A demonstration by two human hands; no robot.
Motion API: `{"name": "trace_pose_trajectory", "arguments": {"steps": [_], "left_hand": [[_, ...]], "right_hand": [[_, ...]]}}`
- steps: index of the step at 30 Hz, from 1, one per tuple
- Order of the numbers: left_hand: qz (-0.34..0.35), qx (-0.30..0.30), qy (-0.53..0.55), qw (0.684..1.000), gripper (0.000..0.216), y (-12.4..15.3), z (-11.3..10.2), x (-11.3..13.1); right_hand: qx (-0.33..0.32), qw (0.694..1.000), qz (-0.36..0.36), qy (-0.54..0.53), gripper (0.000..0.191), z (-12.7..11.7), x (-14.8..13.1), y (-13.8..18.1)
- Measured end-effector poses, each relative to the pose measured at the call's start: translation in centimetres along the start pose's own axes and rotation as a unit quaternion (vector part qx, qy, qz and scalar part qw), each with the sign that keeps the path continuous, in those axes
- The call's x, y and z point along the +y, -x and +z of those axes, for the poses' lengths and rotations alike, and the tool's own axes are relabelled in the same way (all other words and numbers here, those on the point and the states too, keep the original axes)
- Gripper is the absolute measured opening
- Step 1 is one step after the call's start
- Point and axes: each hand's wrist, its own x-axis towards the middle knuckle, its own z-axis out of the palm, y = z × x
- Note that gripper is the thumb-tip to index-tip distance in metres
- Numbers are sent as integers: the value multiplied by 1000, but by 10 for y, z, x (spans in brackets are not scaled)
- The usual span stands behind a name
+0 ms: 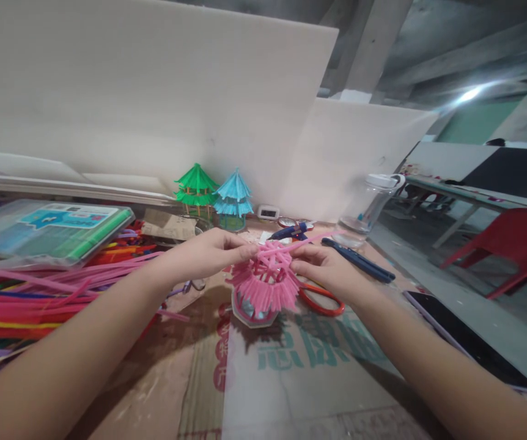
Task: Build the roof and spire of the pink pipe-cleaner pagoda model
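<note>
A small pink pavilion model (pixel 270 296) with a fringed pipe-cleaner roof stands on an octagonal base on the cardboard in front of me. My left hand (pixel 224 252) is closed at the upper left of the model, thumb and fingers pinched by its top. My right hand (pixel 321 267) is curled at the upper right side, its fingers closed on a pink pipe cleaner (pixel 323 236) that runs across the top of the model and sticks out to the right. The exact contact of the left fingertips is hard to make out.
Green (pixel 197 186) and blue (pixel 233 192) pavilion models stand behind. Around them are a glue gun (pixel 288 232), orange-handled scissors (pixel 323 300), dark pliers (pixel 359 260), a clear jug (pixel 368 211) and a phone (pixel 468 339). Loose pipe cleaners (pixel 38 299) and a plastic case (pixel 47 232) lie left.
</note>
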Motion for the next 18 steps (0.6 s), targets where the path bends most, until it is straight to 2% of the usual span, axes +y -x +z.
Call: {"name": "trace_pose_trajectory", "arguments": {"steps": [4, 10, 14, 18], "left_hand": [[-31, 19, -31, 999, 42, 0, 1, 1], [-31, 17, -20, 999, 41, -1, 2, 1], [-36, 13, -23, 999, 36, 0, -1, -1], [-39, -5, -24, 999, 24, 0, -3, -5]], "right_hand": [[-1, 1000, -8, -8, 31, 3, 0, 0], [-14, 999, -18, 37, 33, 2, -2, 1], [-32, 988, -63, 139, 28, -20, 0, -3], [-6, 955, 10, 295, 24, -44, 13, -8]]}}
